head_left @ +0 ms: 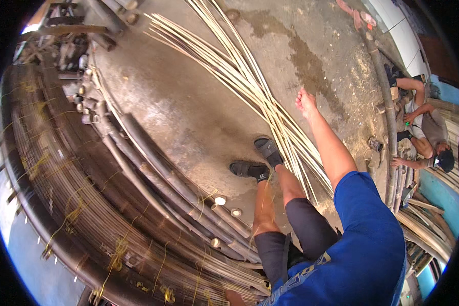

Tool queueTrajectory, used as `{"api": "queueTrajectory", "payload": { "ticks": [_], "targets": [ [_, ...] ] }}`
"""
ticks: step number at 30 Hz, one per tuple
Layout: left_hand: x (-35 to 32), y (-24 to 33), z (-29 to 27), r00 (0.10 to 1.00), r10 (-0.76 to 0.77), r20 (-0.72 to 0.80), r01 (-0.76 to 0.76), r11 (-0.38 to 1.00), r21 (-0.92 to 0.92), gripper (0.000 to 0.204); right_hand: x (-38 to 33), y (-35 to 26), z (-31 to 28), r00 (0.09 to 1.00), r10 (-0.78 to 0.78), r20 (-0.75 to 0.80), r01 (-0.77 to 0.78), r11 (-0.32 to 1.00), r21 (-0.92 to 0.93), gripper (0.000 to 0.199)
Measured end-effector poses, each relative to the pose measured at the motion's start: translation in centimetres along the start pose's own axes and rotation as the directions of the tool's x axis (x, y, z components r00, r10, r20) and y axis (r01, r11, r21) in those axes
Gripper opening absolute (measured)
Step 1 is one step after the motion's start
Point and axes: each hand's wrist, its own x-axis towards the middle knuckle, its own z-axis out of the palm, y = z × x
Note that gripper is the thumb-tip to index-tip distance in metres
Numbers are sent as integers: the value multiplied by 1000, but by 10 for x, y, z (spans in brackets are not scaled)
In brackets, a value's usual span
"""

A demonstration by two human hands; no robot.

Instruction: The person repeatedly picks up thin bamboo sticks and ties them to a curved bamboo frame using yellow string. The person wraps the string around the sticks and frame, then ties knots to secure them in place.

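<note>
My right hand (306, 102) is stretched out ahead over the floor, its fingers curled closed. Nothing sticks out of it. To its left, a loose bundle of long, thin, pale bamboo strips (255, 92) lies crossed on the concrete, passing beside my sandalled feet. At the lower edge shows a small patch of skin, likely part of my left hand or forearm (234, 298), beside a long rack of dark slats (81, 183) bound with yellow twine. The left fingers are hidden.
Thick bamboo poles (173, 181) lie along the rack on my left, cut ends near my feet. A co-worker (428, 122) sits at the right, behind a long pole (390, 132). More poles and wood pieces (76, 41) are piled at the far left. A wet stain (311, 64) marks the floor.
</note>
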Motion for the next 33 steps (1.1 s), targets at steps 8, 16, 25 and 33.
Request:
{"api": "queueTrajectory", "payload": {
  "ticks": [8, 16, 25, 33],
  "targets": [
    [22, 41, 71, 1000, 26, -12, -26, 998, 64, 34, 123, 190, 1, 916, -307, 260, 304, 105, -947, 34],
    [13, 91, 103, 985, 152, 80, -160, 981, 110, 39, 123, 178, -22, 766, -481, 427, 396, -169, -902, 24],
    [-44, 132, 125, 896, 361, 260, -386, 921, 51, 46, -171, -8, -11, 574, -716, 397, 779, 328, -535, 18],
    [-146, 208, 83, 602, 719, 348, -738, 667, -100, 53, -425, -167, 111, 239, -907, 348, 970, 239, -46, 24]
  ]
}}
